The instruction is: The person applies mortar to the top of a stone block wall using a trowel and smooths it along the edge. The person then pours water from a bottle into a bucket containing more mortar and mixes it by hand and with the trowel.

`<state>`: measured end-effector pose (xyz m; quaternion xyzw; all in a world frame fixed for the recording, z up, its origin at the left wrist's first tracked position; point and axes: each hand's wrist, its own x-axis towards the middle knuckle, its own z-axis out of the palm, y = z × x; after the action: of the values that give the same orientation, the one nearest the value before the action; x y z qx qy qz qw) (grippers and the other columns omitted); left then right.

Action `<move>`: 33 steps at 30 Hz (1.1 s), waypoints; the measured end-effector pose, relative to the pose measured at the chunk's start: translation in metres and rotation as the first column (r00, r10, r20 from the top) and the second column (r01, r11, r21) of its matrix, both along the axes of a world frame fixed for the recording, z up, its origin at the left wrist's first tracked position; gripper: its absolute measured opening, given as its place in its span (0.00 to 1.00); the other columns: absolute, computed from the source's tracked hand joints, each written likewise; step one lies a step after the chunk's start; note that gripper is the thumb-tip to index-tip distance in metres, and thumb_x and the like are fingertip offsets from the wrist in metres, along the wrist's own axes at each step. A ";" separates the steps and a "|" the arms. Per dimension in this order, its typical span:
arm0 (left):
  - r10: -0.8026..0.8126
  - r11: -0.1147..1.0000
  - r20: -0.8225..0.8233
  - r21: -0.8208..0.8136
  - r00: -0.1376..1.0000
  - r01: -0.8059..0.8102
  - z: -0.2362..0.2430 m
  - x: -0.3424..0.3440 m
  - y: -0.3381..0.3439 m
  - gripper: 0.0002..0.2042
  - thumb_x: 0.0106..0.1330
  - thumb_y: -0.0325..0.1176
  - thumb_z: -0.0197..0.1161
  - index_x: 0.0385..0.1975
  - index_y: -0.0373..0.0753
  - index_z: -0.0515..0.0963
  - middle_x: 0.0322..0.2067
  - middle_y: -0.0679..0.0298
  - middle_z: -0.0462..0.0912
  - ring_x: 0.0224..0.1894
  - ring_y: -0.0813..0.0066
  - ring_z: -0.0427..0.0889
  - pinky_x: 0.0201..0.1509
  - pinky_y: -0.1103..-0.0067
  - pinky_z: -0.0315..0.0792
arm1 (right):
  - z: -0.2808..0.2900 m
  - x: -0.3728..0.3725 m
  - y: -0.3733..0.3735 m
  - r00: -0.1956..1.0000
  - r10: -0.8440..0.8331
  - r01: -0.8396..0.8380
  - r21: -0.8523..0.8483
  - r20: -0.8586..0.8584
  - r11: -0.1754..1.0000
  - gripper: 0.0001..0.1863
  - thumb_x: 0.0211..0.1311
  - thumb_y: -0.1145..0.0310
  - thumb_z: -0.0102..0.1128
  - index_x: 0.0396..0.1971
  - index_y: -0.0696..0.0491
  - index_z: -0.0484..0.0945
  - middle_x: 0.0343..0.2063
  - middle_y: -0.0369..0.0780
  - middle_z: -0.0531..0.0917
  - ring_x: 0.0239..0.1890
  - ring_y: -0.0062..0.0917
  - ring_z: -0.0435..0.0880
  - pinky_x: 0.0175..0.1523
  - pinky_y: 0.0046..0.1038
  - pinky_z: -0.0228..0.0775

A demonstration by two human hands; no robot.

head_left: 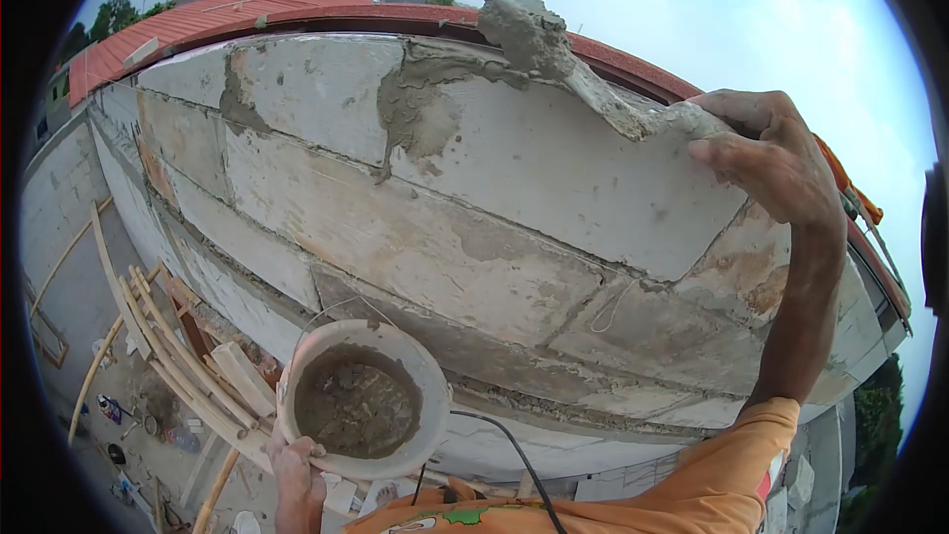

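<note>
My right hand is raised at the upper right, closed around the end of a mortar-caked trowel. A thick lump of wet grey mortar sits on the trowel's far end, at the top edge of the block wall. Low on the left, my left hand grips the near rim of a pale bucket with a thin wire handle. Wet mortar partly fills the bucket. Fresh mortar also fills and smears the joint left of the trowel.
Red metal roofing runs behind the wall top. Several bamboo poles lean at lower left, above a cluttered ground far below. A black cable curves in front of my orange shirt. Orange cloth hangs beyond my right wrist.
</note>
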<state>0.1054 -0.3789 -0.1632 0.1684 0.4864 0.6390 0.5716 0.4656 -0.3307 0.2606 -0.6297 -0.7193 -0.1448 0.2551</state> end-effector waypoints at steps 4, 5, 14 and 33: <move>-0.044 0.998 -0.004 0.039 0.999 0.044 -0.005 0.003 0.006 0.31 0.45 0.17 0.50 0.57 0.33 0.72 0.29 0.65 0.72 0.25 0.78 0.71 0.31 0.80 0.70 | 0.039 0.005 -0.005 0.963 -0.157 0.115 0.194 0.217 0.974 0.23 0.50 0.64 0.70 0.47 0.59 0.84 0.31 0.46 0.88 0.29 0.26 0.86 0.41 0.33 0.79; -0.065 0.997 -0.009 0.042 0.998 0.066 -0.005 0.002 0.006 0.32 0.44 0.16 0.48 0.57 0.32 0.72 0.36 0.63 0.76 0.31 0.76 0.75 0.33 0.82 0.71 | 0.041 0.011 -0.003 0.963 -0.155 0.112 0.195 0.222 0.974 0.23 0.50 0.64 0.70 0.47 0.59 0.84 0.31 0.46 0.88 0.29 0.26 0.86 0.41 0.33 0.79; -0.090 0.995 0.016 0.047 0.996 0.089 -0.003 0.007 0.006 0.31 0.45 0.15 0.46 0.57 0.31 0.72 0.43 0.60 0.79 0.37 0.75 0.79 0.35 0.83 0.72 | 0.007 0.015 0.023 0.546 -0.365 -0.231 0.555 0.754 0.799 0.14 0.58 0.72 0.67 0.45 0.44 0.82 0.33 0.33 0.80 0.37 0.23 0.80 0.46 0.31 0.80; -0.067 0.996 0.062 0.066 0.996 0.063 0.014 0.018 0.009 0.33 0.47 0.13 0.46 0.60 0.30 0.71 0.44 0.58 0.79 0.37 0.73 0.80 0.37 0.81 0.73 | -0.016 -0.054 0.062 0.325 -0.574 -0.449 0.657 0.751 0.606 0.17 0.55 0.71 0.70 0.46 0.45 0.80 0.39 0.34 0.81 0.47 0.25 0.80 0.53 0.32 0.77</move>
<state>0.1235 -0.3698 -0.1490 0.1818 0.4414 0.6404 0.6017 0.4119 -0.2691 0.2448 -0.2672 -0.5466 -0.7931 0.0294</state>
